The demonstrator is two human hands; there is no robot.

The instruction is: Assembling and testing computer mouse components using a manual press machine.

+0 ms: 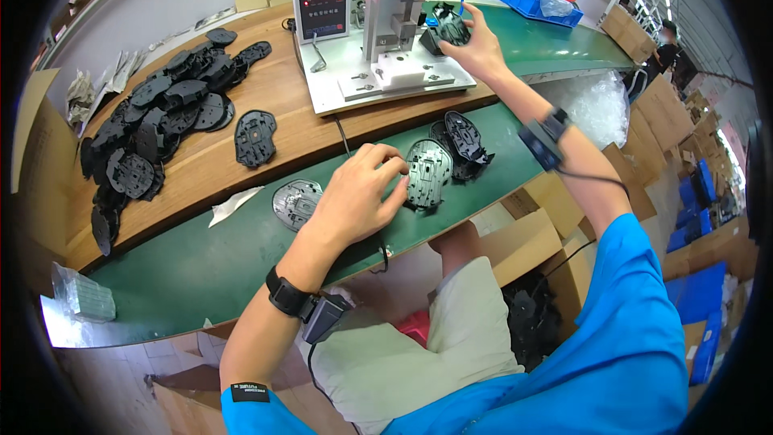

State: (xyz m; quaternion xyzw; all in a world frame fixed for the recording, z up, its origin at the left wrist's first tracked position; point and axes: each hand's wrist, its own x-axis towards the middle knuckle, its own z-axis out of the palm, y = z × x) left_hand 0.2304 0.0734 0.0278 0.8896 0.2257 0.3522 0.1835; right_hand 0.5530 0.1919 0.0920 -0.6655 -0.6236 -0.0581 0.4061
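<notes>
My left hand [358,193] rests on the green belt, its fingertips touching a grey plastic mouse shell [427,173] that lies underside up. Just behind that shell lie two more dark shells [463,141]. My right hand [477,47] reaches forward to the small press machine [403,8] and grips a black mouse shell [447,28] at its right side. The press stands on a white base plate [386,80] next to a grey counter box with red digits [322,0].
A heap of several black shells [157,125] covers the wooden shelf at left, one shell [255,137] lying apart. Another grey shell [295,203] and a paper scrap [233,204] lie on the green belt. Cardboard boxes and blue bins stand at right.
</notes>
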